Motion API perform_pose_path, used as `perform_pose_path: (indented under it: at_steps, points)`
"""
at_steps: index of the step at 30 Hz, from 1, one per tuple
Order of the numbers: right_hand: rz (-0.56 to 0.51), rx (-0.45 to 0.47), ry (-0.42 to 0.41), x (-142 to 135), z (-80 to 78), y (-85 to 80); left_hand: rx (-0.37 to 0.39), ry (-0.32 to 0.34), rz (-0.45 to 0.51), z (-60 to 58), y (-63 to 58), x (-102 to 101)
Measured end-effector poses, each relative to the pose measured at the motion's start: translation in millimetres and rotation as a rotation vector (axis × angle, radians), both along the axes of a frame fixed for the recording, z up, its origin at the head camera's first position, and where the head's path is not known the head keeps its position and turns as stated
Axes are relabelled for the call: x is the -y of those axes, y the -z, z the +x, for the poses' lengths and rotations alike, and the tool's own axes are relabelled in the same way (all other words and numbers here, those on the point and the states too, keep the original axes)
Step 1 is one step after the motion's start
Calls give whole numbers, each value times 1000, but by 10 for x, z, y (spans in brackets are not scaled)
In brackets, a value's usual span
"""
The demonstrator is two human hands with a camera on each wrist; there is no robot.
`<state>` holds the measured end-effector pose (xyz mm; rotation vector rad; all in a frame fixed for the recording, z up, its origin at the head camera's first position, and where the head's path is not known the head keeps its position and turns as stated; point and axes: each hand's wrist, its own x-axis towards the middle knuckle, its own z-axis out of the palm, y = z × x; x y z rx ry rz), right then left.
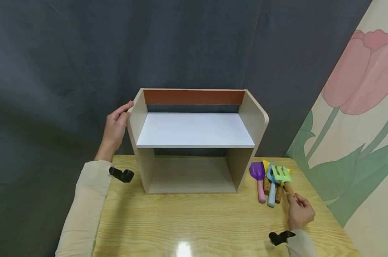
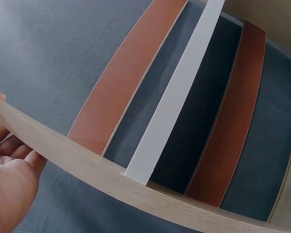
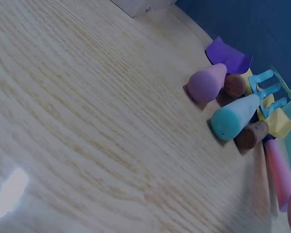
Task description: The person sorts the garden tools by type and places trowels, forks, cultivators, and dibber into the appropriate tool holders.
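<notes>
My left hand (image 1: 115, 130) grips the upper edge of the left side panel (image 2: 53, 141) of a small two-tier shelf (image 1: 195, 130). In the left wrist view, the thumb and fingers lie on either side of that panel. At the table's right, my right hand (image 1: 300, 213) holds a toy garden fork with green tines (image 1: 281, 174) by its brown handle. Below and beside the fork lies a cluster of toy garden tools: a purple shovel (image 1: 257, 170) with a pink handle, a blue fork (image 3: 235, 119), and yellow-headed pieces (image 3: 280, 124) partly covered. Only a sliver of the right hand shows in the right wrist view.
The shelf stands on a wood-grain table (image 1: 194, 221), with a white middle board and brown back strips. A dark curtain (image 1: 194, 43) hangs behind. At the right rises a wall (image 1: 361, 142) painted with tulips, close to the tools.
</notes>
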<state>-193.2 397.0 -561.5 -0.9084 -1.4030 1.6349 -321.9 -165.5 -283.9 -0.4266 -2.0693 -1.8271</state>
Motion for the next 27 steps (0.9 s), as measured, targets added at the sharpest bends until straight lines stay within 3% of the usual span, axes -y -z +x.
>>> perform_pose_path:
  at_steps: [11, 14, 15, 20, 27]
  points:
    - [0, -25, 19, -94, -8, -41, -13, 2, 9, -22, 35, -3]
    - [1, -37, -1, -68, 20, -116, -9, 3, -9, -18, 38, 10]
    - [-10, -22, -6, -2, 58, -225, -8, 3, -14, -18, 39, 12]
    - [-11, -14, -3, 25, 80, -322, -3, 10, -25, 1, 30, 3]
    - [-51, -94, -15, 51, 176, -485, -11, 21, -10, -7, 29, -33]
